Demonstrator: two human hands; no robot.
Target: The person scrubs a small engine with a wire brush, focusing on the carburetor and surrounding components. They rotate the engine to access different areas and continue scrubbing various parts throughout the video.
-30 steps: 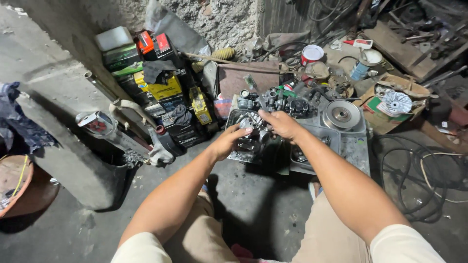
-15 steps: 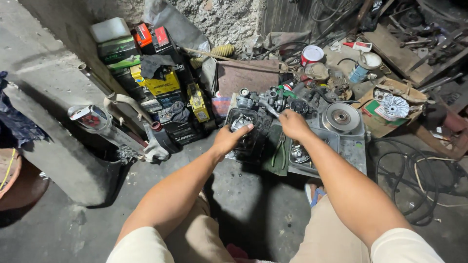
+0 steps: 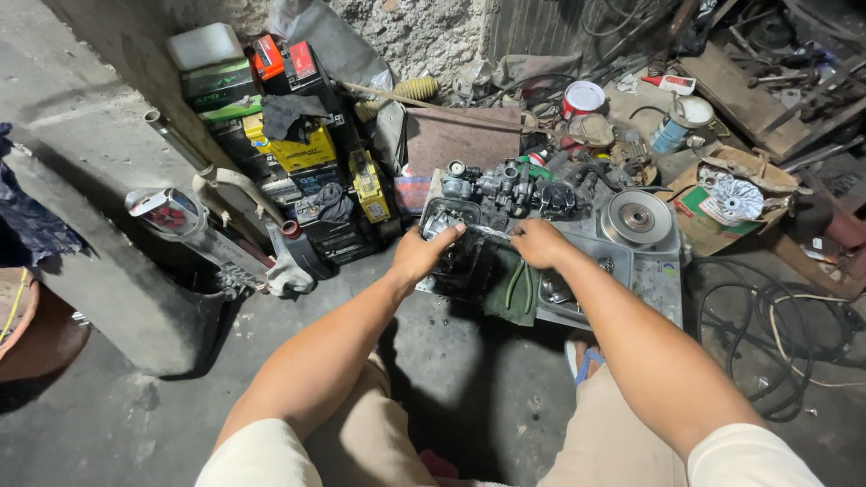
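Head view, near to far. Beige trousers at the bottom edge, both forearms reaching forward over a dark, stained concrete floor [image 3: 135, 424]. A blue sandal [image 3: 585, 361] shows just beside the right forearm.

Left hand [image 3: 422, 255]: fingers curled over the near-left rim of a dark engine part [image 3: 462, 257], thumb side on top, gripping it. Right hand [image 3: 539, 243]: fingers closed down on the same part's right edge; how tight, can't tell, the fingertips are hidden behind the hand. Both hands touch the part, which sits on the left end of a grey metal tray [image 3: 658, 289] on the floor, straight ahead of the knees.

Green-handled pliers [image 3: 519, 284] lie on a dark rag just below the right hand, touching the tray.

Behind the hands: a cluster of carburettors [image 3: 505, 185] and small metal bits on the tray's far side. A round pulley disc [image 3: 637, 217] sits on the tray to the right.

Left: a chrome exhaust pipe [image 3: 180, 221] leaning on a concrete ledge, and a stack of batteries [image 3: 298, 149], green, yellow, red and black, against the wall.

Right: a cardboard box [image 3: 722, 203] holding a white fan wheel, with black cables [image 3: 776, 334] coiled on the floor.

Far: a red-and-white tin [image 3: 582, 97], a brown panel [image 3: 462, 137] leaning upright, rough plaster wall.
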